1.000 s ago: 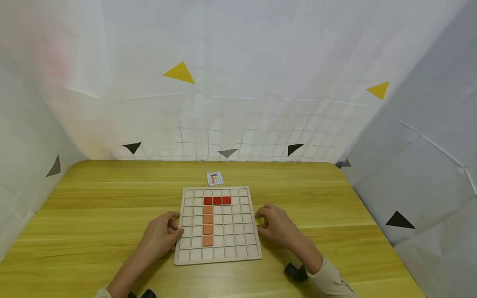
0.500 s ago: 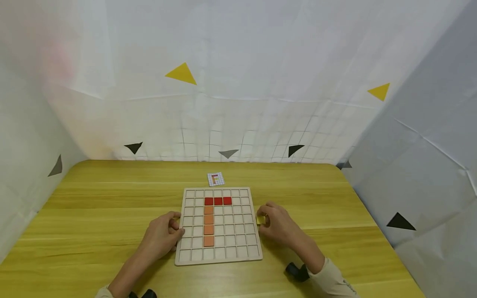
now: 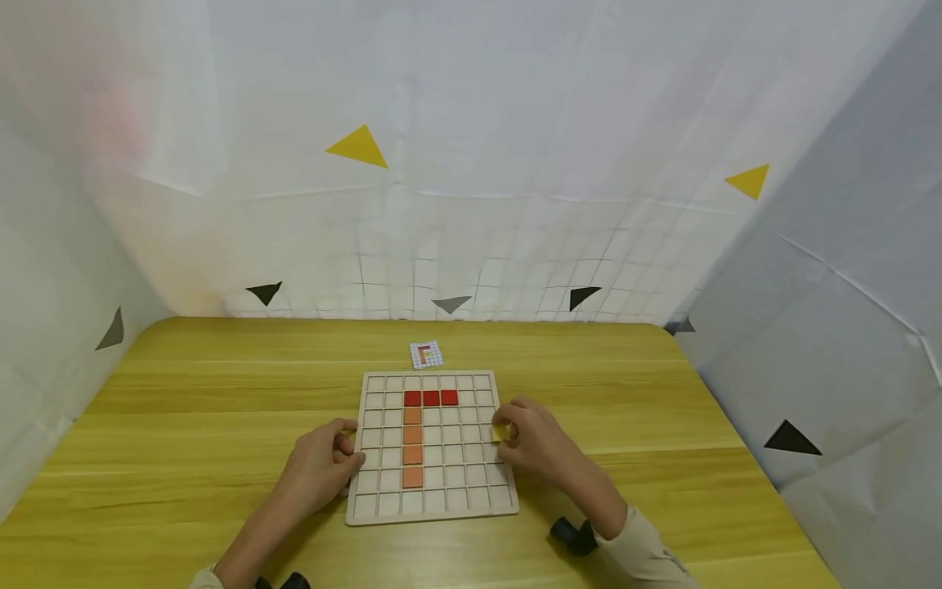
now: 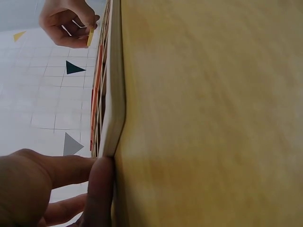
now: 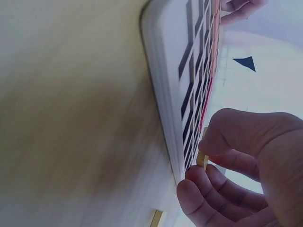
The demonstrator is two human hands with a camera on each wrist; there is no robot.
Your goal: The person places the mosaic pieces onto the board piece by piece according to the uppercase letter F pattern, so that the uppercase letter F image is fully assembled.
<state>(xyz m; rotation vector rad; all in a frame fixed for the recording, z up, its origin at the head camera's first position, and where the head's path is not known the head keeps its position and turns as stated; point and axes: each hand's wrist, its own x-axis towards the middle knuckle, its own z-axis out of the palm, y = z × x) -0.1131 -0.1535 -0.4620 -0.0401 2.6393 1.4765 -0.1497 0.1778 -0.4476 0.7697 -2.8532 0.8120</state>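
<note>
A square wooden grid board point(image 3: 381, 506) lies on the table, with a row of red tiles point(image 3: 430, 398) and a column of orange tiles point(image 3: 413, 434) in its cells. My left hand point(image 3: 316, 465) holds the board's left edge, thumb and fingertips at the rim; the left wrist view shows the thumb point(image 4: 100, 184) against the board's side. Between the thumb and fingers of my right hand point(image 3: 540, 442) is a small yellow tile point(image 3: 500, 433), pinched over the board's right edge. In the right wrist view this hand point(image 5: 236, 165) is just above the rim.
A small pattern card point(image 3: 426, 354) lies behind the board. Another yellow piece point(image 5: 156, 218) is on the table in the right wrist view. White sheets point(image 3: 471, 98) with coloured triangles surround the wooden table point(image 3: 184, 393).
My right hand has moved left with the yellow tile, from beside the board to over its right edge. The left hand and the board have stayed in place.
</note>
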